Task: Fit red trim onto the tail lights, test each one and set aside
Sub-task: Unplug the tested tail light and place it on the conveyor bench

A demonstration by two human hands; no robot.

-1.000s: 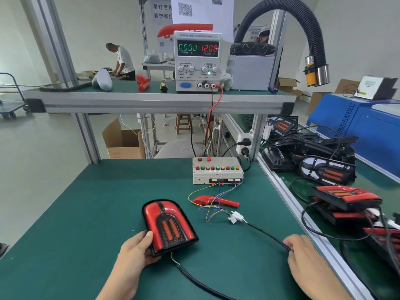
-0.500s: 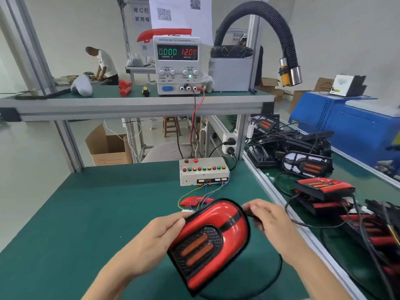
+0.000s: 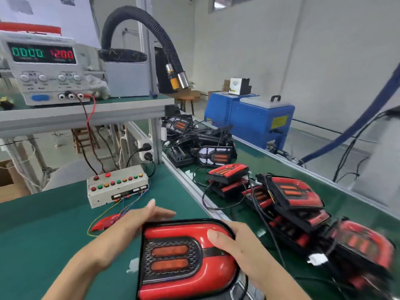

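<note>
A red and black tail light (image 3: 186, 260) with two orange bars lies lengthwise in front of me, above the right edge of the green bench (image 3: 43, 224). My right hand (image 3: 236, 247) grips its right end, thumb across the red face and fingers underneath. My left hand (image 3: 138, 219) lies along its far left edge with the fingers stretched out straight and the thumb up. A loose red trim piece (image 3: 106, 221) lies on the bench beside coloured wires. The test box (image 3: 116, 185) with its rows of buttons stands behind it.
Several finished tail lights (image 3: 292, 195) with cables and a white connector (image 3: 317, 259) are piled on the green belt to the right. A power supply (image 3: 43, 68) reading 12.00 stands on the shelf, next to a black hose (image 3: 151, 29). A blue machine (image 3: 249, 118) stands behind the belt.
The tail light has swung from tilted upright to lengthwise and moved right, towards the belt. My right hand now grips its end, my left fingers have straightened. The view has turned right.
</note>
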